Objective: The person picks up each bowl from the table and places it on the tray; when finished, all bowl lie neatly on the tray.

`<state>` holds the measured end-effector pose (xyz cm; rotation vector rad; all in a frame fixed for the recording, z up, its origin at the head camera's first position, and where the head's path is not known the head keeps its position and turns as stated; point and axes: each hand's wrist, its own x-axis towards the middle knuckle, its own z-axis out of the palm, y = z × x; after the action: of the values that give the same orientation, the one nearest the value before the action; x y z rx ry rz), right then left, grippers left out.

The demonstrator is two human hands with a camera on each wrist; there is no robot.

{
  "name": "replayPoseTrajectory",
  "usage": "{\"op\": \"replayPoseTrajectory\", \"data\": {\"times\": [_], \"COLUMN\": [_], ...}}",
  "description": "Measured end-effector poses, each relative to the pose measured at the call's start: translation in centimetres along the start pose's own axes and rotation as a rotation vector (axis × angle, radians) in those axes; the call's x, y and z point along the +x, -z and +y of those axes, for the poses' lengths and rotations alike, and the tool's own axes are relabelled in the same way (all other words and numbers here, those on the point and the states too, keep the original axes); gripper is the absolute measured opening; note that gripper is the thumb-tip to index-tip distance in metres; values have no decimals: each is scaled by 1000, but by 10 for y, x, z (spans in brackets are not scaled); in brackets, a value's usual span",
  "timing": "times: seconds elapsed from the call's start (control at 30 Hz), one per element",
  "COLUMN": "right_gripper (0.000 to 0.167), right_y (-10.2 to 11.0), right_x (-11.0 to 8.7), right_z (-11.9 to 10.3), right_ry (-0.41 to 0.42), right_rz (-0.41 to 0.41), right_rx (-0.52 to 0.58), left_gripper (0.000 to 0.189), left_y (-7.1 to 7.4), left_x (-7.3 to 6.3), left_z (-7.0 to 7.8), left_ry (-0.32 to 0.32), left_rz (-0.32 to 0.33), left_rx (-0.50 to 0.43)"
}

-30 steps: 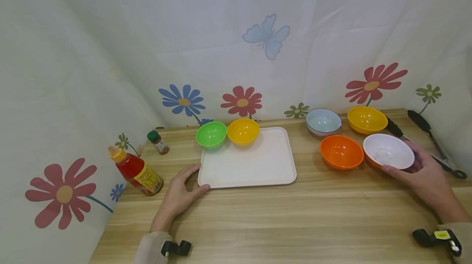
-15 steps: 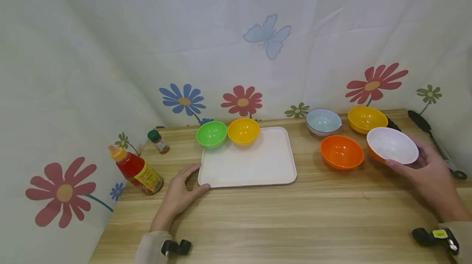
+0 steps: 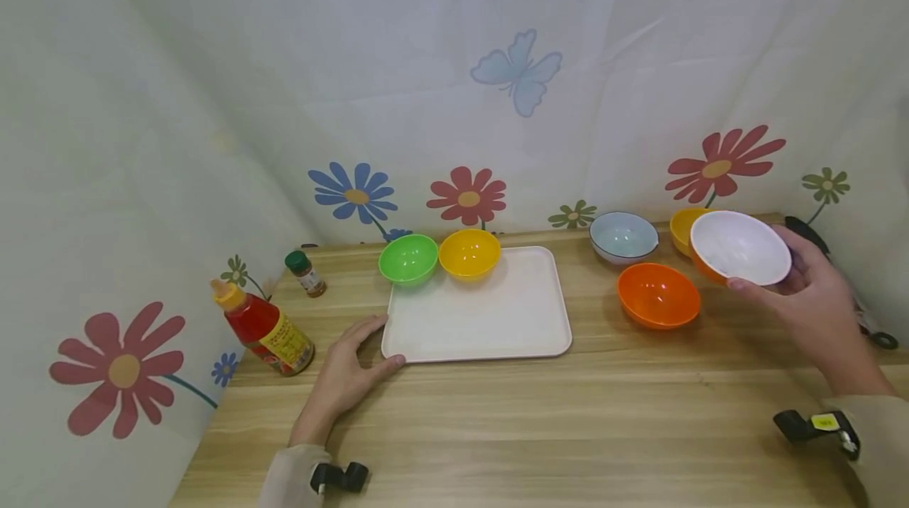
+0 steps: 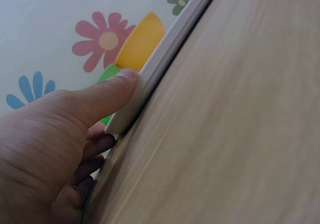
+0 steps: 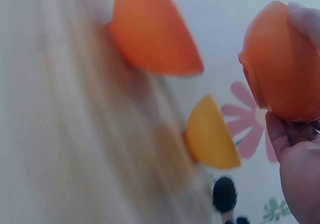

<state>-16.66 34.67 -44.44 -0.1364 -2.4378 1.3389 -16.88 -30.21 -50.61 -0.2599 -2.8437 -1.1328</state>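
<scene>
My right hand grips a bowl, white inside and orange outside, raised off the table and tilted. In the right wrist view the orange outside of this bowl shows between thumb and fingers. At the left, my left hand holds the near left corner of a white rectangular tray; in the left wrist view the thumb lies on the tray's rim. A green bowl and a yellow bowl sit at the tray's back left.
An orange bowl, a light blue bowl and another yellow bowl, partly hidden, stand at the right. Tongs lie behind my right hand. A red sauce bottle and a green-capped spice jar stand left.
My right hand has lifted the white-and-orange bowl off the table, up and slightly left, so it now covers part of the back yellow bowl. My left hand stays at the tray.
</scene>
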Motion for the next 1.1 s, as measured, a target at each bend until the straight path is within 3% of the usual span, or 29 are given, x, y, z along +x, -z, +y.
{"op": "replayPoseTrajectory", "data": {"times": [0.47,1.1], "right_gripper": [93,96], "right_y": [-32,-92], "right_x": [27,38], "right_z": [-49,-108], "right_ry": [105,126], "right_rz": [-73,-159], "right_rx": [173,263], "left_gripper": [84,85], "left_y": [0,0], "left_x": [-1,0], "left_z": [0,0], "left_ry": [9,15], "left_rz": [-4,-12], "left_rx": [2,5]}}
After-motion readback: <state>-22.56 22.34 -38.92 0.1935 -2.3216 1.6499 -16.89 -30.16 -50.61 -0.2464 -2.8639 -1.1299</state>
